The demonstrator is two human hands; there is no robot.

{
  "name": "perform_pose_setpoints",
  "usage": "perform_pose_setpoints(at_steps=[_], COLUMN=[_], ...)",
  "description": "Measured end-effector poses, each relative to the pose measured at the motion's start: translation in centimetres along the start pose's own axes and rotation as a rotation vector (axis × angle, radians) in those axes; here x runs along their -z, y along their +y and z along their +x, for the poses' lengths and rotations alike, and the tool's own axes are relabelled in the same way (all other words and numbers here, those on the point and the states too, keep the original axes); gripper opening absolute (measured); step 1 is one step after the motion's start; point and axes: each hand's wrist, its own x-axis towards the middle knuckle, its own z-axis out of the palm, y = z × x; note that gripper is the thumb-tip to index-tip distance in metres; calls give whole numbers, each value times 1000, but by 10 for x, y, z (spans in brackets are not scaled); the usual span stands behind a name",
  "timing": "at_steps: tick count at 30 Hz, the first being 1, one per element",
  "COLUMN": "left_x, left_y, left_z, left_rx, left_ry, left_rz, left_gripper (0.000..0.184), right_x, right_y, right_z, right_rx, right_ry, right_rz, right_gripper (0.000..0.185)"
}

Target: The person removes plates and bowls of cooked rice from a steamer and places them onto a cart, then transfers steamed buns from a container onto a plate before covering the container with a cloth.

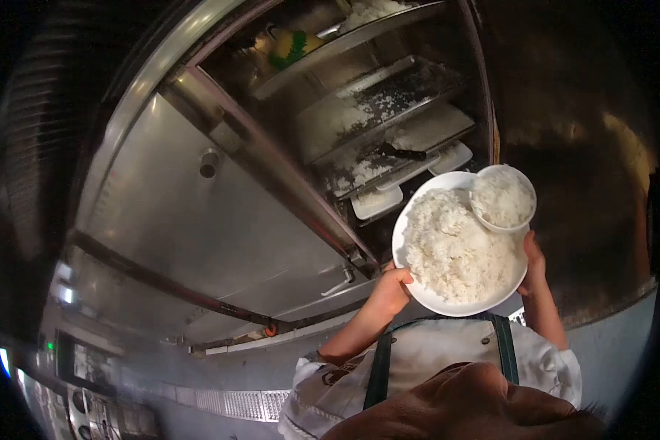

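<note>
A large white dish heaped with cooked rice is held level in front of my chest. On its far right side, overlapping the rim, sits a small white bowl, also filled with rice. My left hand grips the dish's left edge with the thumb over the rim and the fingers underneath, mostly hidden. My right hand is closed on the opposite edge, its fingers partly out of sight beneath the dish.
Ahead stands an open metal cabinet with shelf trays strewn with rice. A dark-handled utensil lies on a lower tray, near white containers. A metal door swings out at left. A green-and-yellow item is on an upper shelf.
</note>
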Motion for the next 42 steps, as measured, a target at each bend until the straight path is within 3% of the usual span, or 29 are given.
perform_pose_setpoints(at_steps=[3,4,7,9,10,11,13,16,18,21,22,24,28,33,36,40,42], left_x=[-7,-2,-9,7,-6,-22,-23,-52,-60,-90,-86,-83,-59,-39,-34,-28,-26], left_y=[29,31,60,91,113,137,189,257,315,367,377,394,413,432,444,471,481], left_z=[-8,-5,-20,-1,-8,-19,-15,-5,23,41,53,76,121,152,160,197,211], left_rx=[43,11,114,100,-21,-118,-530,-1031,-1338,-1597,-1576,-1343,-917,-740,-729,-514,-385], left_ry=[-33,-105,-256,-332,-311,-62,-118,37,160,676,772,838,767,627,534,306,243], left_rz=[130,176,207,453,634,780,995,1049,1274,1827,1950,2123,2282,2229,1989,1024,732], left_gripper=[61,60,58,60,65,69,66,35,20,15,15,15,16,16,17,17,18], right_x=[-33,-31,-59,-53,-59,-64,-70,-68,-63,-67,-65,-62,-54,-42,-43,-53,-55], right_y=[-5,-2,-3,12,12,12,15,27,34,39,41,45,51,59,59,57,55], right_z=[-26,-32,-63,-50,-56,-61,-68,-72,-74,-79,-76,-76,-77,-83,-82,-87,-90], right_rx=[112,116,233,299,324,350,365,382,403,411,412,427,415,447,460,449,438], right_ry=[45,-32,21,25,-6,-37,-38,10,41,77,87,127,133,132,126,119,139], right_rz=[26,89,123,164,192,219,230,242,201,220,238,274,310,236,289,340,355], right_gripper=[58,57,55,53,52,52,51,52,52,53,53,53,53,53,51,50,50])
